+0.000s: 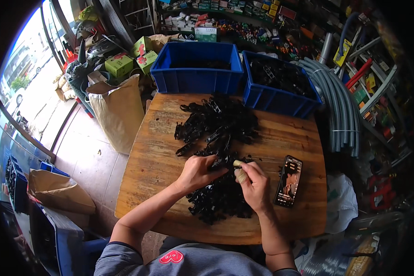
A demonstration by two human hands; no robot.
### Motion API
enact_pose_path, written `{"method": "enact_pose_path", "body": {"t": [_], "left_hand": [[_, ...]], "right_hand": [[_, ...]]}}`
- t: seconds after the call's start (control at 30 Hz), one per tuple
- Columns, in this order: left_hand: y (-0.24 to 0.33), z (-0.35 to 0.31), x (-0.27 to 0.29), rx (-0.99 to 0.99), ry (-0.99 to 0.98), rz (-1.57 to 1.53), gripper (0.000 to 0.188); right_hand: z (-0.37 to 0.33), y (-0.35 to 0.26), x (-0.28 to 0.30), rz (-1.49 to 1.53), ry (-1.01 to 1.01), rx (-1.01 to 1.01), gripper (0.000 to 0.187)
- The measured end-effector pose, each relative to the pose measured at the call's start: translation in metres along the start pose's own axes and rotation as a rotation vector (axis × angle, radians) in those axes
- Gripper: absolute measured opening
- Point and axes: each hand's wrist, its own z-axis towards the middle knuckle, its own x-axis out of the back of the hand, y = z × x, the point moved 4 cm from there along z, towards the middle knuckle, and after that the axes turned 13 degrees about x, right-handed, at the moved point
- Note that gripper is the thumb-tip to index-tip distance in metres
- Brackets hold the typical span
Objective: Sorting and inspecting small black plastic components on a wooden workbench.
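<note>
Over a wooden table my left hand point(198, 173) is closed, thumb and fingers around a black plastic piece point(221, 162) whose exact kind I cannot make out. Close beside it, my right hand point(254, 185) has its thumb and forefinger bent together in a pinch, both tips wrapped in pale yellow finger covers point(240, 175). Whatever lies between those fingertips is too small or hidden to name. A heap of long black plastic parts point(218, 120) lies beyond my hands. Nearer to me, under my wrists, spreads a pile of smaller black pieces point(218, 202).
Two blue crates stand at the table's far edge: one point(198, 80) on the left, another point(280, 99) on the right with black parts inside. A lit phone point(288, 181) lies right of my hand. A large paper sack point(117, 115) stands left; grey hoses point(336, 101) hang right.
</note>
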Motion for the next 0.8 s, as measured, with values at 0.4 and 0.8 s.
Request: {"method": "enact_pose_path", "body": {"t": [0.4,0.8], "left_hand": [[0.012,-0.009,-0.008,-0.168,0.104,0.380,0.031],[0.009,-0.009,-0.008,-0.194,0.102,0.409,0.032]], "right_hand": [[-0.006,-0.003,-0.003,0.002,0.104,0.026,0.019],[-0.007,-0.002,-0.003,-0.019,0.124,0.081,0.017]]}}
